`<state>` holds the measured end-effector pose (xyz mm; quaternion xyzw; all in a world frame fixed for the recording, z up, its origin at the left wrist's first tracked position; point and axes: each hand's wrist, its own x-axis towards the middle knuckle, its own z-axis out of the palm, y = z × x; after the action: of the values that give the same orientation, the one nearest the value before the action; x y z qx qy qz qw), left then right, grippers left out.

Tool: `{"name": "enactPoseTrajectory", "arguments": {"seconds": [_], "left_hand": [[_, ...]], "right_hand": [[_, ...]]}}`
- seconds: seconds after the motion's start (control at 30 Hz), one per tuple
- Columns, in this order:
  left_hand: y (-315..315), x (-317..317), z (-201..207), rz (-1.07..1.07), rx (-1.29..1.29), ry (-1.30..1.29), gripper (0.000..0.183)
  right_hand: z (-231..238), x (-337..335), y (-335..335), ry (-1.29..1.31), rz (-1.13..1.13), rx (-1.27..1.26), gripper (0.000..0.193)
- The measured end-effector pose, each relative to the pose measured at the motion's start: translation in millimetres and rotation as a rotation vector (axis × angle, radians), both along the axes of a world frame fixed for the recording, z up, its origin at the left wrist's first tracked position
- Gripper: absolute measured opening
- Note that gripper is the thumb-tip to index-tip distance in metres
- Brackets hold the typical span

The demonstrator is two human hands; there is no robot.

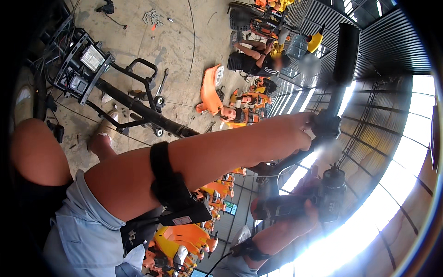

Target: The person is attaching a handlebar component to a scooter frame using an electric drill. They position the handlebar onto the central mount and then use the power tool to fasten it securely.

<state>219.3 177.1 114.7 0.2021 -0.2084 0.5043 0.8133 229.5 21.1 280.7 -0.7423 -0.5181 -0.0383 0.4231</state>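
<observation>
My left arm, with a black strap and box (177, 198) on it, reaches across the view. At its end my left hand (304, 132) is closed around the black handlebar (333, 108), beside a clamp-like part; some fingers are hidden. The bar's thick black grip (346, 55) sticks out beyond that hand. Wrapped in my right hand (310, 207) is a dark cordless drill (331, 196), its chuck pointed toward the handlebar. The drill's tip area is blurred against bright light. A black tubular vehicle frame (134, 108) stretches off on the left.
The frame carries a tray with boxy electrical parts (92, 58). An orange body panel (211, 90) lies on the concrete floor (175, 27), near a wrench (162, 81) and a chain (152, 18). Another person (258, 57) sits farther off. Orange vehicles (184, 240) stand in rows.
</observation>
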Motion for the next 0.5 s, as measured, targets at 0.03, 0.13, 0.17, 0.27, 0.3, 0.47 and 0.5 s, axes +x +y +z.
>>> {"name": "enactPoseTrajectory", "arguments": {"seconds": [0.03, 0.13, 0.17, 0.27, 0.3, 0.47, 0.5], "left_hand": [[3.9, -0.5, 0.0, -0.038, -0.031, -0.072, 0.055], [18.5, -14.4, -10.6, -0.425, -0.122, -0.336, 0.049], [19.4, -13.5, -8.3, -0.399, -0.119, -0.32, 0.05], [15.3, -14.8, 2.7, -0.34, -0.092, -0.325, 0.055], [16.0, -14.1, 3.4, -0.336, -0.054, -0.301, 0.055], [15.7, -4.3, 6.7, -0.383, 0.024, -0.351, 0.06], [9.5, -5.2, 6.9, -0.423, 0.006, -0.36, 0.061]], "right_hand": [[-3.9, -0.5, 5.3, 0.052, 0.012, 0.002, 0.086], [-8.1, 7.3, 5.7, 0.142, 0.037, -0.089, 0.066], [-5.3, 9.3, 1.9, 0.127, 0.017, -0.088, 0.067], [-4.8, 7.2, -4.6, 0.118, -0.024, -0.014, 0.07], [-4.3, 5.0, -5.3, 0.191, -0.037, 0.017, 0.073], [-3.9, 19.6, -21.4, 0.294, -0.018, 0.071, 0.075], [-6.8, 19.4, -29.2, 0.243, -0.056, 0.085, 0.074]]}}
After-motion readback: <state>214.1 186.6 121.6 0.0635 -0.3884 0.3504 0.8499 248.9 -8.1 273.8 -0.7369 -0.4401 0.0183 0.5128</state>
